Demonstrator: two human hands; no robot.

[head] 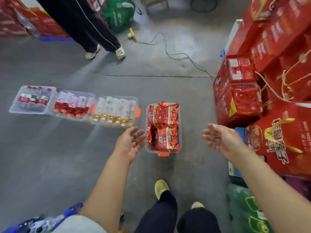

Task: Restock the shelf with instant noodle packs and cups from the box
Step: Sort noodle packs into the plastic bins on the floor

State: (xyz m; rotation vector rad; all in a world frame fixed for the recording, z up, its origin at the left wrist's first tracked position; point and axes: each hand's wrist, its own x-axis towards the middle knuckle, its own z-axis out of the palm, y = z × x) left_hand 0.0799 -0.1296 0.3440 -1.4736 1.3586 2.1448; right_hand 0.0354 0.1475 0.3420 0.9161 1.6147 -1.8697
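Bare and empty, both hands reach down toward a clear plastic box [162, 149] of red instant noodle packs [162, 127] standing on the grey concrete floor [50, 157]. The left hand [130, 142], fingers straight and palm turned inward, sits just beside the box's left wall; the right hand [220, 140], equally spread, is further off on the right side. Neither touches the box, and no shelf is in view.

Judging from the spacing, the likeliest next move is a two-handed lift, and the packs look heaped above the rim: a tilt on the way up could spill the top ones onto the floor. The thin walls may flex under a squeeze, and the orange latch [163, 154] at the near end could slip if gripped there.

Just beside the box's left side runs a row of three clear plastic bins holding bottles [116, 111]; a swing that way could knock them. To the right rises a stack of red cardboard gift cartons [269, 98] with yellow cord handles, close enough to catch an elbow. A black cable [168, 52] trails across the floor beyond, a trip hazard, near another person's dark trouser legs [84, 22] and a green bag [120, 12].
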